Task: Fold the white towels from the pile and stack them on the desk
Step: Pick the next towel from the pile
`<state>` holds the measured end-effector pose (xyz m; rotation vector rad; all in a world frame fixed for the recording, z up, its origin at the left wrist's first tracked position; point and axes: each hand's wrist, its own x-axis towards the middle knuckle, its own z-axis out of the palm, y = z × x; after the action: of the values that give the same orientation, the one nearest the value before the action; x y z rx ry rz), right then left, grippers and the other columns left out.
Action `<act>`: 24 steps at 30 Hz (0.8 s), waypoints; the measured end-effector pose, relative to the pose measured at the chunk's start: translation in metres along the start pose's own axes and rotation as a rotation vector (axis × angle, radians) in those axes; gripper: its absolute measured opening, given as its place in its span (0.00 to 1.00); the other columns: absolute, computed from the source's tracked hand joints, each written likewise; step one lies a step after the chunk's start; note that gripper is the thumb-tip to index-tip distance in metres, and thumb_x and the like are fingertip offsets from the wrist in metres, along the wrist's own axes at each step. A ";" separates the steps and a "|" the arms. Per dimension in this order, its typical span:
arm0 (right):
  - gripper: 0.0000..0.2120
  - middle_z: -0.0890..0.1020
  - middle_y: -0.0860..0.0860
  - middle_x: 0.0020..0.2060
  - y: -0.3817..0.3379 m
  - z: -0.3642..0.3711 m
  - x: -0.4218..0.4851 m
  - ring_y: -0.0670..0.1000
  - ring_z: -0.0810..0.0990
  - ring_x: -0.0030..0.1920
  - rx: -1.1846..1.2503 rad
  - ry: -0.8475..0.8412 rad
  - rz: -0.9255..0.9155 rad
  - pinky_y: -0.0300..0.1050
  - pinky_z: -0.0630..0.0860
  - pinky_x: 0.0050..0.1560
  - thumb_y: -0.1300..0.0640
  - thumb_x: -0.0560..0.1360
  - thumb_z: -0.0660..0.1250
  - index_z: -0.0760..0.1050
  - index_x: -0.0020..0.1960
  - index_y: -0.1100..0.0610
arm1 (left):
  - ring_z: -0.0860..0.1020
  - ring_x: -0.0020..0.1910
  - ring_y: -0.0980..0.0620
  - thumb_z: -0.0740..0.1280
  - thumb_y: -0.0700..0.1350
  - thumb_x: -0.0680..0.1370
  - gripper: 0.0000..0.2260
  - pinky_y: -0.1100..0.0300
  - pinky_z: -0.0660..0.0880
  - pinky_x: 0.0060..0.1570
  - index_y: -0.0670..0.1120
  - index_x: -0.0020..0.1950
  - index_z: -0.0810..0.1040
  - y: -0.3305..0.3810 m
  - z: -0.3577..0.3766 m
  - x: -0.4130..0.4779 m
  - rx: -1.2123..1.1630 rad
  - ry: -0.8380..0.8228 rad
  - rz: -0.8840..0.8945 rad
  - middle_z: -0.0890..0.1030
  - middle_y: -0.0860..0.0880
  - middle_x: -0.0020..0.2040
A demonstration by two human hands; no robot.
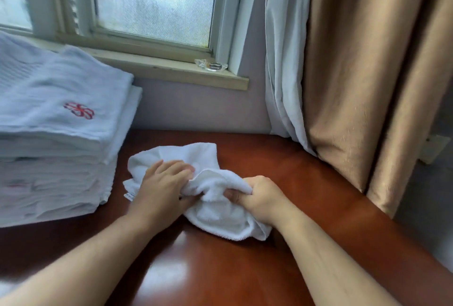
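Opening out a crumpled small towel near the desk's far edge.

My left hand lies on the small towel with fingers nearly straight, pinning it to the desk; my right hand has a bunch of it clenched in curled fingers. The folded stack sits at the far left corner. I judge I should pull the bunch rightward, flatten the cloth, then match corners before folding.
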<state>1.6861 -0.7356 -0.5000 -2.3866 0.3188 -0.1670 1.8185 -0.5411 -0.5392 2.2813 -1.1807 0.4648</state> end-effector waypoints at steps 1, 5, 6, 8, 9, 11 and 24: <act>0.19 0.82 0.44 0.36 -0.003 -0.011 0.000 0.48 0.81 0.42 -0.238 0.009 0.003 0.45 0.70 0.42 0.33 0.68 0.57 0.74 0.33 0.47 | 0.74 0.68 0.52 0.76 0.52 0.73 0.16 0.53 0.53 0.75 0.50 0.59 0.82 0.002 -0.009 0.000 0.025 -0.012 0.027 0.80 0.56 0.61; 0.12 0.82 0.46 0.57 -0.033 -0.060 -0.018 0.56 0.75 0.67 -0.643 0.309 -0.056 0.52 0.71 0.58 0.49 0.79 0.57 0.79 0.51 0.42 | 0.80 0.47 0.47 0.68 0.54 0.78 0.10 0.52 0.64 0.70 0.52 0.47 0.69 0.035 -0.065 0.017 0.108 0.020 0.107 0.78 0.55 0.39; 0.11 0.83 0.48 0.55 -0.044 -0.072 -0.027 0.57 0.77 0.65 -0.579 0.395 -0.108 0.51 0.72 0.57 0.51 0.79 0.58 0.80 0.49 0.45 | 0.78 0.41 0.45 0.66 0.55 0.78 0.12 0.51 0.71 0.56 0.53 0.46 0.64 0.047 -0.082 0.023 0.097 0.036 0.098 0.75 0.55 0.36; 0.11 0.85 0.51 0.50 -0.068 -0.093 -0.043 0.59 0.81 0.56 -0.353 0.573 -0.195 0.51 0.76 0.51 0.55 0.76 0.61 0.82 0.47 0.49 | 0.72 0.33 0.46 0.65 0.59 0.78 0.16 0.52 0.66 0.34 0.55 0.46 0.59 0.069 -0.115 0.034 0.022 0.080 0.090 0.72 0.54 0.36; 0.12 0.86 0.52 0.49 -0.080 -0.103 -0.051 0.57 0.82 0.54 -0.263 0.649 -0.233 0.49 0.77 0.51 0.58 0.76 0.63 0.84 0.50 0.50 | 0.70 0.34 0.46 0.67 0.60 0.77 0.16 0.54 0.64 0.33 0.55 0.49 0.61 0.076 -0.131 0.038 -0.030 0.098 0.094 0.72 0.54 0.38; 0.13 0.86 0.51 0.51 -0.099 -0.121 -0.064 0.51 0.81 0.52 -0.184 0.750 -0.310 0.39 0.75 0.50 0.62 0.76 0.65 0.85 0.55 0.51 | 0.71 0.41 0.47 0.72 0.60 0.73 0.22 0.56 0.66 0.40 0.54 0.58 0.65 0.087 -0.160 0.046 -0.115 0.083 0.109 0.74 0.52 0.45; 0.15 0.77 0.55 0.57 -0.104 -0.130 -0.086 0.60 0.70 0.59 -0.752 0.663 0.028 0.56 0.71 0.60 0.54 0.80 0.55 0.77 0.61 0.50 | 0.78 0.46 0.46 0.64 0.53 0.80 0.09 0.56 0.69 0.41 0.50 0.45 0.75 0.084 -0.193 -0.002 0.062 -0.307 -0.088 0.81 0.48 0.46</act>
<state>1.5954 -0.7208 -0.3361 -2.9928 0.8392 -0.9832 1.7365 -0.4662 -0.3605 2.5110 -1.2154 0.1211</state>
